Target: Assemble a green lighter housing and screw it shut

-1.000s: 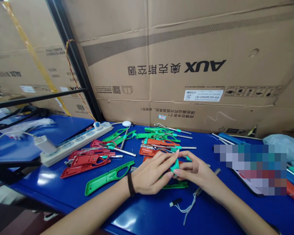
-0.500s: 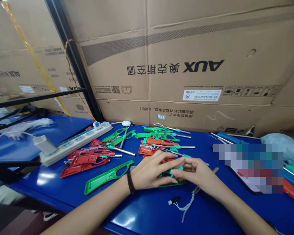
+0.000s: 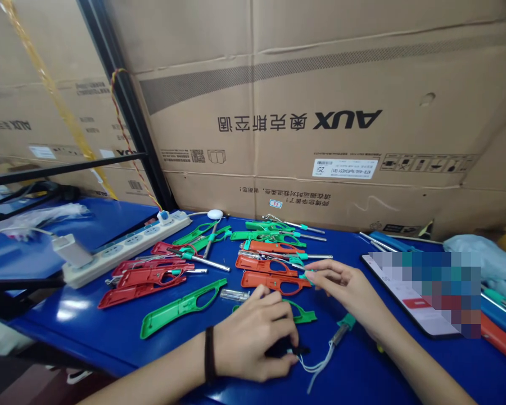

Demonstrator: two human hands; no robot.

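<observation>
Here, a black piece (image 3: 303, 350) lies beside curled left hand (image 3: 255, 336) — right hand (image 3: 343, 285) farther, grips unclear.

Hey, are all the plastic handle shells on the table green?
No, red shells and orange shells lie on the blue table along with green shells.

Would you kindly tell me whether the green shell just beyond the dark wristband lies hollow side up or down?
Hollow side up: the green shell shows its recessed inside and raised rim.

White glare (brightest toward the left) marks the blue table (image 3: 354, 368); pixel blocks cover part of the phone (image 3: 393, 286).
</observation>
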